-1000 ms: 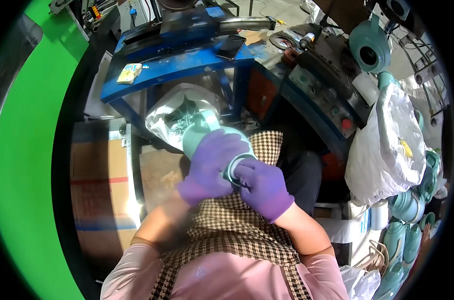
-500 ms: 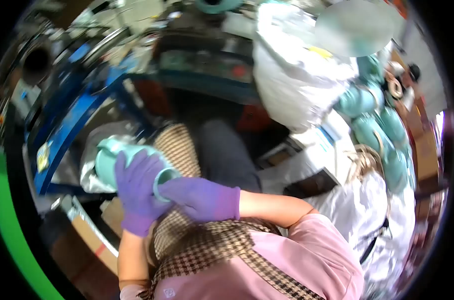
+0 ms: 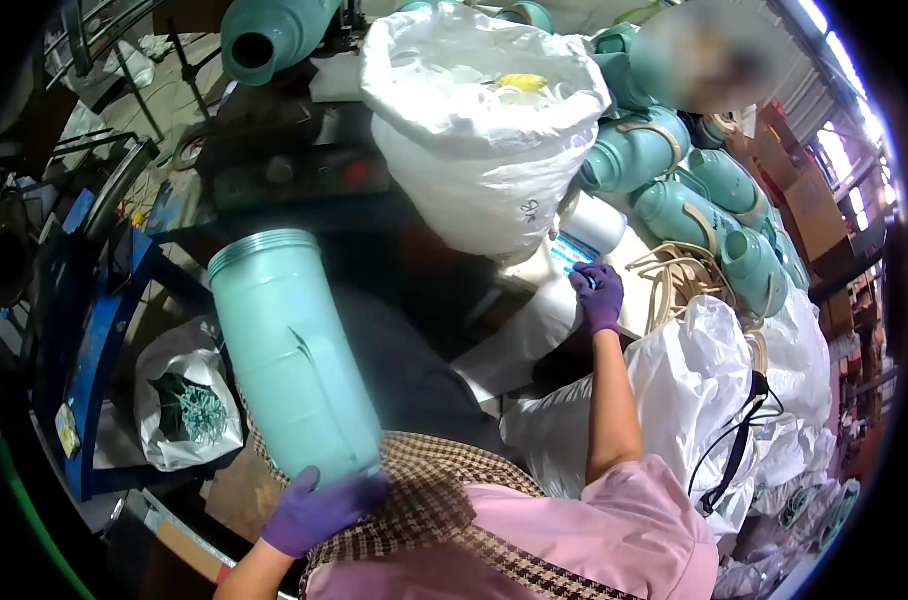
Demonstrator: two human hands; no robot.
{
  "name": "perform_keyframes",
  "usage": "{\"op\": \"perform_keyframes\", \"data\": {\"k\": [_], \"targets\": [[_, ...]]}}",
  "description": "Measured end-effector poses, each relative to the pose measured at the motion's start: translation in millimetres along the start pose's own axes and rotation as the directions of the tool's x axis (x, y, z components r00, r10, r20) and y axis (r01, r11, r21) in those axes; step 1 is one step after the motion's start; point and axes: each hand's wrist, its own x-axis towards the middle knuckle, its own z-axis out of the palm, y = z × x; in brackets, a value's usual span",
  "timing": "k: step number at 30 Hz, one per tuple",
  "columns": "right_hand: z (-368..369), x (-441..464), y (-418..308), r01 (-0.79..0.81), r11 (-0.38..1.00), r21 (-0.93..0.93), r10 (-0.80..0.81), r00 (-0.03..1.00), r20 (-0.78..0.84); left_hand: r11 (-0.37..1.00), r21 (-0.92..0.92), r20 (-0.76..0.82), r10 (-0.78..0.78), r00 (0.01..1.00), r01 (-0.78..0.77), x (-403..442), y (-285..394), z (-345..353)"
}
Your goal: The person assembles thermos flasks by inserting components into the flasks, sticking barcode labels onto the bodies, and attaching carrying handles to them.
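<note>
Teal container (image 3: 299,360) tilts above the checked apron (image 3: 424,500), its base in the snug grip of the left hand (image 3: 324,510); so tall a load seems to want firm support. The right hand (image 3: 598,295) curls near a white cylinder (image 3: 595,224); whether it holds anything, I can't tell.

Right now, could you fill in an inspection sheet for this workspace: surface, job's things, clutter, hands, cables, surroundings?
Surface: blue bench, small packet on it.
Job's things: green container, tilted, ridged rim away from the person.
Clutter: large white bag; green scraps in a smaller bag; tan cord loops.
Hands: left hand holds the container's near end; right hand is by a white cylinder, grip unclear.
Cables: thin black cord beside a black strap; use unclear.
Surroundings: cardboard boxes.
</note>
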Motion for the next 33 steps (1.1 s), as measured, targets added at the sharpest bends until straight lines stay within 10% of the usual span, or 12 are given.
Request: {"op": "perform_keyframes", "data": {"k": [3, 5, 8, 9, 12, 15, 22, 23, 24, 27, 31, 33], "targets": [[-4, -7, -5, 0.151, 0.980, -0.128, -0.167, 0.978, -0.124, 0.971, 0.235, -0.063, 0.055, 0.996, -0.039, -10, 7, 10], [-3, -5, -48, 0.227, 0.974, -0.018, -0.223, 0.937, -0.269, 0.650, 0.747, 0.059, 0.143, 0.988, -0.139, -16, 16, 25], [-2, -2, -202, 0.266, 0.905, 0.332, -0.258, 0.964, -0.068, -0.193, 0.914, 0.389, 0.159, 0.907, -0.358, -16, 29, 30], [4, -3, -245, 0.113, 0.812, 0.572, -0.222, 0.967, 0.124, -0.849, 0.496, 0.597, 0.182, 0.781, -0.181, 4, 7, -2], [30, 4, -340, -0.025, 0.569, 0.822, -0.524, 0.759, 0.386, 0.092, 0.958, 0.270, 0.012, 0.963, -0.270, -4, 31, 29], [49, 7, -383, -0.249, 0.561, 0.790, -0.632, 0.487, 0.602, 0.189, 0.932, 0.302, 0.072, 0.951, -0.310, 1, 27, 25], [64, -11, -404, -0.464, 0.548, 0.697, -0.419, 0.569, 0.708, -0.013, 0.963, 0.269, -0.004, 0.963, -0.269, -7, 29, 22], [85, -18, -392, -0.357, 0.580, 0.733, -0.455, 0.604, 0.654, -0.651, 0.708, 0.428, 0.091, 0.899, -0.272, -8, 27, 16], [97, -19, -391, -0.055, 0.670, 0.740, -0.501, 0.702, 0.506, -0.987, 0.154, 0.599, 0.052, 0.799, -0.051, -4, 19, -5], [106, -14, -401, 0.399, 0.759, 0.515, -0.574, 0.783, 0.239, -0.836, -0.521, 0.721, -0.322, 0.614, 0.173, -3, 17, -22], [152, -15, -421, -0.232, 0.642, 0.730, -0.409, 0.702, 0.583, -0.628, -0.778, 0.607, -0.756, 0.246, -0.008, -15, 18, -35], [148, -35, -450, -0.136, 0.621, 0.772, -0.358, 0.827, 0.434, -0.246, -0.944, 0.262, -0.964, 0.047, 0.218, -9, 27, -46]]}}
